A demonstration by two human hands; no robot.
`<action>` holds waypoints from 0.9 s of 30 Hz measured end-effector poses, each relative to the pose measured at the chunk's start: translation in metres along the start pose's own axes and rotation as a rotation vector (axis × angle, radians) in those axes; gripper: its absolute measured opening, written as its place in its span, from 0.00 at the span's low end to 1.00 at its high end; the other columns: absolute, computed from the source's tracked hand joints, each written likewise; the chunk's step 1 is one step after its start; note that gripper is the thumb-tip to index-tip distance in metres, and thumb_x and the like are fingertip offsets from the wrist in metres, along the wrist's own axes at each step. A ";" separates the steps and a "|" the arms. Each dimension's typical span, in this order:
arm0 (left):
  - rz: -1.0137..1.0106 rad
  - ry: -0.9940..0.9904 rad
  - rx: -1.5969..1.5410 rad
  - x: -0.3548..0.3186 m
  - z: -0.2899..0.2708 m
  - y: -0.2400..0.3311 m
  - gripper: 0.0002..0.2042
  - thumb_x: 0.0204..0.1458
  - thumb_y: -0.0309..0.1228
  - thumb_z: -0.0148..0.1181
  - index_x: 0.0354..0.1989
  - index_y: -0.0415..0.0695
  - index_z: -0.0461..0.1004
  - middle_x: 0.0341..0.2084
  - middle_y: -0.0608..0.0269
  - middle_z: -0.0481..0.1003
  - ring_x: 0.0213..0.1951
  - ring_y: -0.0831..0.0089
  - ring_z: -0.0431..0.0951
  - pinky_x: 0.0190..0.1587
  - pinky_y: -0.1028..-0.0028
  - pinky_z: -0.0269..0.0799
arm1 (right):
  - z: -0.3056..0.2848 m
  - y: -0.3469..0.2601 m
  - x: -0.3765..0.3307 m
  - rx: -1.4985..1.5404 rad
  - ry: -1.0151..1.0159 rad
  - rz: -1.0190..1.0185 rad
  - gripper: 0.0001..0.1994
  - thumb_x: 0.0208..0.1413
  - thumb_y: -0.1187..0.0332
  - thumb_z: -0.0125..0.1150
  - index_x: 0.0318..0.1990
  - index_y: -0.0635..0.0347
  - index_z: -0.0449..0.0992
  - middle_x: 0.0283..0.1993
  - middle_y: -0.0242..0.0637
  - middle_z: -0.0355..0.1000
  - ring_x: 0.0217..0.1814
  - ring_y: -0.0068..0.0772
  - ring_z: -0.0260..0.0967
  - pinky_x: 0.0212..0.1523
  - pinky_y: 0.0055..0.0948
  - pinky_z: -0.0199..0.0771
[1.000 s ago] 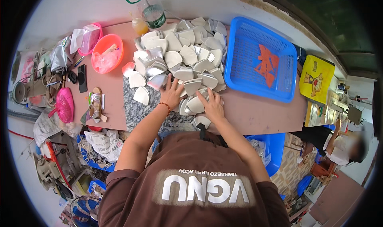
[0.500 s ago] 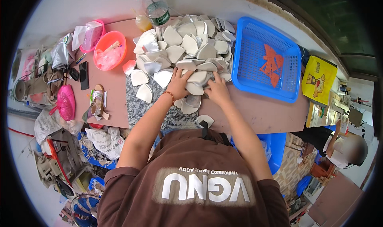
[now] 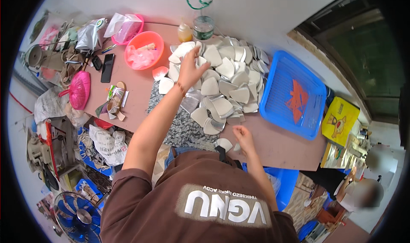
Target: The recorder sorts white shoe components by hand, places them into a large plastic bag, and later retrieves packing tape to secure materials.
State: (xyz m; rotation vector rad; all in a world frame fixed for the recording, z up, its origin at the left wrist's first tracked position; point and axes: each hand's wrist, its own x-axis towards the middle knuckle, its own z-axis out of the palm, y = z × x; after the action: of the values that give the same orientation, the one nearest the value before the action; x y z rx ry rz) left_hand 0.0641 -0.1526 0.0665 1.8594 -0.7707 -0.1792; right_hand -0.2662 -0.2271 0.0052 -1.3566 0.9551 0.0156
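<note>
A broad heap of pale grey-white, rounded-triangular pad pieces (image 3: 224,68) lies on the table, partly over a grey marbled slab (image 3: 173,130). My left hand (image 3: 191,72) is above the heap's left part, thumb and fingers spread; I see nothing held in it. A beaded bracelet (image 3: 180,88) circles that wrist. My right hand (image 3: 244,138) hovers nearer to me, right of the heap's front, its fingers loosely bent with nothing visible between them. Next to it a single pad piece (image 3: 224,145) lies near the table's front edge.
Right of the heap stands a blue plastic basket (image 3: 265,98) holding orange-red pieces (image 3: 297,98). At the left are an orange bowl (image 3: 159,41), a phone (image 3: 107,68), a sandal (image 3: 116,100) and a pink bag (image 3: 80,90). Bottles (image 3: 203,27) stand behind the heap. People (image 3: 348,192) are at the far right.
My hands have parted from the heap's front middle. The left has risen over the heap's left; the right has drawn back toward me. Front pad pieces are now more gathered. The view has shifted.
</note>
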 end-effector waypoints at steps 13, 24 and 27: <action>-0.156 0.236 0.364 0.155 -0.005 -0.136 0.22 0.47 0.34 0.56 0.51 0.40 0.64 0.45 0.45 0.69 0.50 0.51 0.67 0.51 0.60 0.63 | 0.044 -0.037 0.007 -0.226 0.183 -0.308 0.17 0.48 0.68 0.60 0.45 0.64 0.70 0.45 0.40 0.70 0.47 0.32 0.67 0.45 0.29 0.65; -0.264 0.331 0.497 0.215 -0.134 -0.184 0.12 0.53 0.36 0.49 0.41 0.44 0.70 0.31 0.45 0.74 0.36 0.49 0.74 0.37 0.58 0.69 | 0.071 -0.014 0.022 -0.303 0.352 -0.205 0.11 0.48 0.72 0.59 0.39 0.62 0.69 0.36 0.37 0.70 0.36 0.28 0.68 0.36 0.25 0.68; -0.296 0.333 0.476 0.207 -0.152 -0.206 0.22 0.46 0.36 0.57 0.48 0.39 0.65 0.40 0.44 0.72 0.43 0.51 0.73 0.44 0.62 0.67 | 0.070 -0.018 0.023 -0.465 0.280 -0.150 0.12 0.47 0.72 0.59 0.39 0.62 0.69 0.35 0.37 0.70 0.35 0.27 0.69 0.35 0.25 0.69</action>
State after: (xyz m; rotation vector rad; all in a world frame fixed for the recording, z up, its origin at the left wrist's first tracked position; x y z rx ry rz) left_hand 0.3830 -0.1086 -0.0030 2.3731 -0.3168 0.1409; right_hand -0.2025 -0.1858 0.0008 -1.8937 1.1236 -0.0729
